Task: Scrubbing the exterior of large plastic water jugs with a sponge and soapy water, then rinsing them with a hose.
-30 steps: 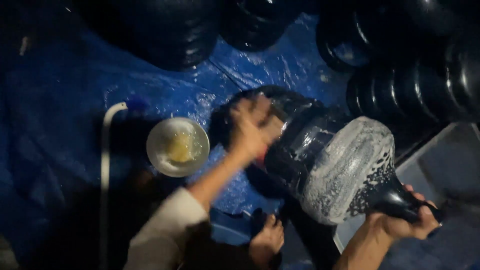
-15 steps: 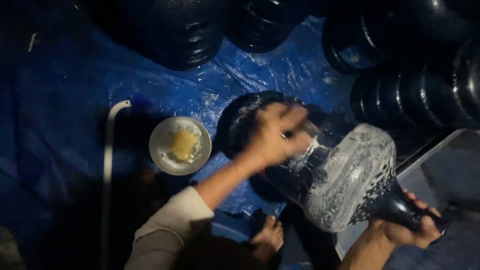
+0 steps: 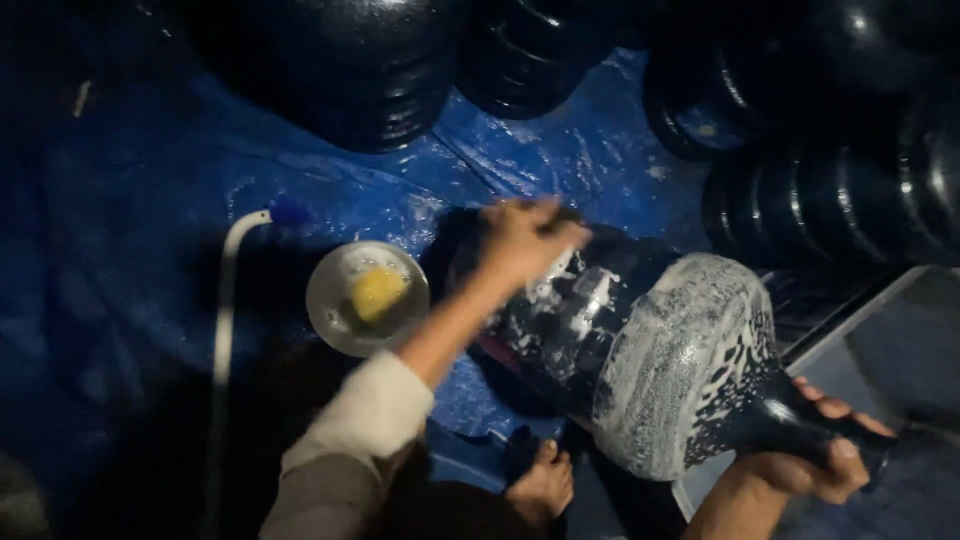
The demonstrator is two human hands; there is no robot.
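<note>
Soapy white lather coats the shoulder of the big dark water jug (image 3: 640,350), which lies tilted on its side over the wet blue tarpaulin (image 3: 150,240), neck toward the person. The right hand (image 3: 815,460) has its fingers (image 3: 845,455) clenched around the jug's narrow neck, propping it off the floor. The left hand (image 3: 525,240) presses down on the far part of the barrel, fingers curled over something hidden beneath the palm (a sponge or cloth, perhaps, but the blur leaves that unsure), so whether it grips anything I cannot tell. Just beyond the left forearm, near the elbow side of those fingers, sits a pale round bowl (image 3: 365,295) holding a yellow lump (image 3: 378,292), and a white hose (image 3: 225,330) runs past it. More dark jugs (image 3: 840,190) crowd the space beyond the fingertips. Judging from the foam, the scrubbing of the outside is in hand, with the shoulder covered and the barrel only streaked. Working the bare patches would call for a firm hold on the neck and rolling the jug under the scrubbing hand.
</note>
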